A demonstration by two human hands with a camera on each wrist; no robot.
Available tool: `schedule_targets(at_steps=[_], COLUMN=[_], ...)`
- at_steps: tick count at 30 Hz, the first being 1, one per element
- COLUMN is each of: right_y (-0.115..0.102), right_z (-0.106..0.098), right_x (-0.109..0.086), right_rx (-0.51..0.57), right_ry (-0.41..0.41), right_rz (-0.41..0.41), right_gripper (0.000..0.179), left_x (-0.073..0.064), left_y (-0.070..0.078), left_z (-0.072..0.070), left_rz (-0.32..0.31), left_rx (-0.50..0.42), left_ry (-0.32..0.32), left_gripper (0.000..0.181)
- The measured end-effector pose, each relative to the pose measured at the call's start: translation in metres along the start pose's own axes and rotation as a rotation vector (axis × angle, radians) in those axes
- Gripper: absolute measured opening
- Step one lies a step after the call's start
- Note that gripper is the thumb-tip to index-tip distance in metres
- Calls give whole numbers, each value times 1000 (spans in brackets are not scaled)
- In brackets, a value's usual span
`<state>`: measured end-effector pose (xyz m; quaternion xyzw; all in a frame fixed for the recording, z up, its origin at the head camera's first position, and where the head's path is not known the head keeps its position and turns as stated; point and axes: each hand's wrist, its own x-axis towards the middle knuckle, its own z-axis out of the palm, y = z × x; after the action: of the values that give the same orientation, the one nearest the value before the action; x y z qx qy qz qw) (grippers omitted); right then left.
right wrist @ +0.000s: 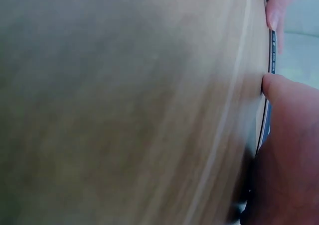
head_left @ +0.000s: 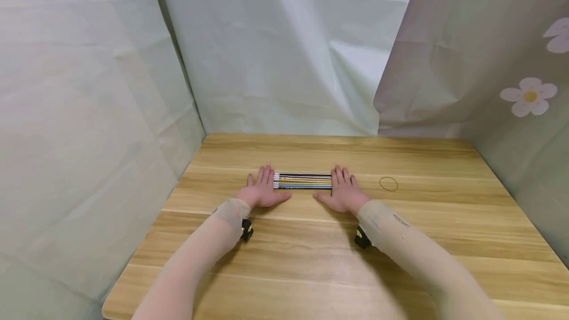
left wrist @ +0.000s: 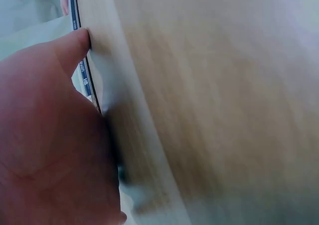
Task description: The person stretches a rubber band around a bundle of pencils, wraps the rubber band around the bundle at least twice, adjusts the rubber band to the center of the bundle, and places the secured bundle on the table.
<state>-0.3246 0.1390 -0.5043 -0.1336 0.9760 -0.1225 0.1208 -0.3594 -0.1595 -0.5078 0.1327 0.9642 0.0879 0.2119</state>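
Several pencils (head_left: 303, 180) lie side by side in a flat row on the wooden table, with black, yellow and bluish barrels. Their whitish ends point left. My left hand (head_left: 263, 189) lies with straight fingers against the left ends, its thumb stretched inward just below the row. At the right ends my right hand (head_left: 343, 190) mirrors it, fingers straight and thumb pointing inward. The left wrist view shows a dark pencil (left wrist: 85, 80) with pale lettering behind the left thumb. In the right wrist view, a dark pencil (right wrist: 273, 51) runs between the two hands.
A thin rubber band (head_left: 388, 184) lies on the table (head_left: 302, 260) to the right of my right hand. Pale curtains (head_left: 284, 63) hang behind the table and along both sides. Each wrist carries a small black camera mount (head_left: 247, 230).
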Motion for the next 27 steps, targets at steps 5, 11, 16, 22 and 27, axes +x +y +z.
schedule_targets(at_steps=[5,11,16,22,27], right_y=[-3,-12,1,14,18], right_z=[-1,-11,-5,-8,-19], right_x=[-7,-25,-17,-20,-27], right_rx=[-15,-20,-19,-6,18], right_ry=[-4,-7,-15,-30,-40], right_rz=[-2,-31,-46,-111,-177], right_gripper=[114,111,113,109,104], left_x=[-5,-11,-20,-36,-40], left_y=[3,6,9,14,10], left_z=[-2,-2,-7,-13,-15], left_rz=[-4,-7,16,64,80], left_rx=[1,10,59,106,82], left_ry=[3,-6,29,96,91], left_gripper=[123,123,117,112,113])
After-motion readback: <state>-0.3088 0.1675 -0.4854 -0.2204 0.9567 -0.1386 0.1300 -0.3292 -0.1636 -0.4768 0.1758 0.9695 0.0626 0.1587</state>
